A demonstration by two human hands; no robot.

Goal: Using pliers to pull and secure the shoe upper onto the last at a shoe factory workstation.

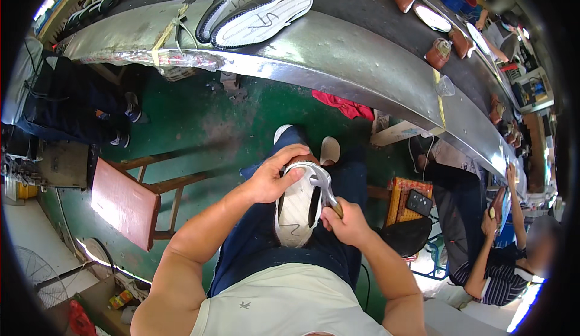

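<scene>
On my lap lies a shoe (295,215) with its pale sole turned up; dark marks show on the sole, and brown upper shows at its far end. My left hand (281,176) grips that far end, thumb pressed on the sole. My right hand (347,220) is closed around the handle of pincers (323,185), a curved grey metal tool whose head lies against the right side of the sole's edge. The jaws' exact bite on the shoe is too small to make out.
A metal-edged bench (338,40) curves across the far side, bearing a pair of dark shoes (263,19) soles up, and brown shoes (438,53) farther right. A stool (125,203) stands left. A co-worker (507,269) sits right, near a phone (418,203); another person (72,100) stands left.
</scene>
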